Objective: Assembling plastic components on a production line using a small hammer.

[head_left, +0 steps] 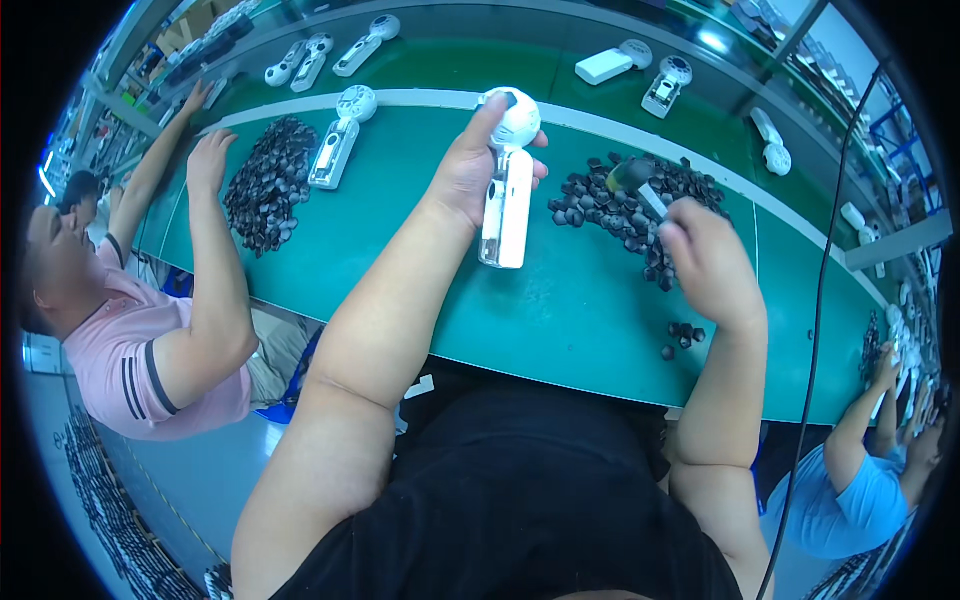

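Observation:
My left hand (468,165) is wrapped round a white handheld device (513,210) with a round head and a rectangular handle, raised over the green table. A dark patch shows on the device's head beside my thumb. My right hand (708,262) grips a small mallet (652,202) with a silvery shaft; its dark, yellowish-green head is blurred. The mallet's head hangs over a pile of small black caps (600,205). Several loose black caps (684,334) lie nearer to me, below my right hand.
Another black cap pile (268,185) and a white device (336,150) lie at left on the green table (590,330). Further devices (368,45) sit on the green strip beyond a pale rail (420,98). People work at left and far right. A black cable (822,290) hangs at right.

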{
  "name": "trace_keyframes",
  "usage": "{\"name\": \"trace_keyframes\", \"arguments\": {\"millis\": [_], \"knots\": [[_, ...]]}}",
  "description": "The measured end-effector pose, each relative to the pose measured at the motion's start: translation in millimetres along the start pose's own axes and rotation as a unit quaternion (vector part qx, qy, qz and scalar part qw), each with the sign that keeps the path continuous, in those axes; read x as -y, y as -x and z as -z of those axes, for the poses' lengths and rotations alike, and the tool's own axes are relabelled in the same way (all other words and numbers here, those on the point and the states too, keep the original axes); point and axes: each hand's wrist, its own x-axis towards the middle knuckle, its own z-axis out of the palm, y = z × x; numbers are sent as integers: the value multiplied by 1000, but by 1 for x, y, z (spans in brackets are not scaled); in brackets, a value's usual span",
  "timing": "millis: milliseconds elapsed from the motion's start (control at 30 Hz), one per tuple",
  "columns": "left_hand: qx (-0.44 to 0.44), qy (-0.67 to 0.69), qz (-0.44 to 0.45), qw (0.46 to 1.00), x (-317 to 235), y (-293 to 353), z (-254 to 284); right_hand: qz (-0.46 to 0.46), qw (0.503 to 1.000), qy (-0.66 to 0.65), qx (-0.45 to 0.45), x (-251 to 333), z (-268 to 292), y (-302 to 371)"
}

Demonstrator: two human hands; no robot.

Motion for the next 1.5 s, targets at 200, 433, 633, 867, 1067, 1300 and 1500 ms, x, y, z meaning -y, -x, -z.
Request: {"name": "trace_keyframes", "arguments": {"millis": [200, 433, 633, 867, 1067, 1300, 1500], "knots": [[12, -27, 35, 999, 8, 0, 2, -99, 945, -299, -92, 8, -15, -5], [22, -43, 44, 998, 11, 1, -6, -80, 950, -296, -64, 17, -23, -3], [21, -54, 54, 997, 14, 3, -7, -53, 961, -264, -65, 18, -32, -4], [43, -35, 127, 990, 26, 5, -13, -3, 951, -271, -152, 32, -26, 3], [4, -54, 98, 994, 29, 5, -12, 15, 984, -177, -10, 26, -14, -1], [21, -56, 39, 997, 22, 3, -6, 118, 952, -60, 278, 24, -23, 0], [98, -131, 84, 983, 27, 26, -30, 89, 978, -186, -11, 23, -35, -7]]}}
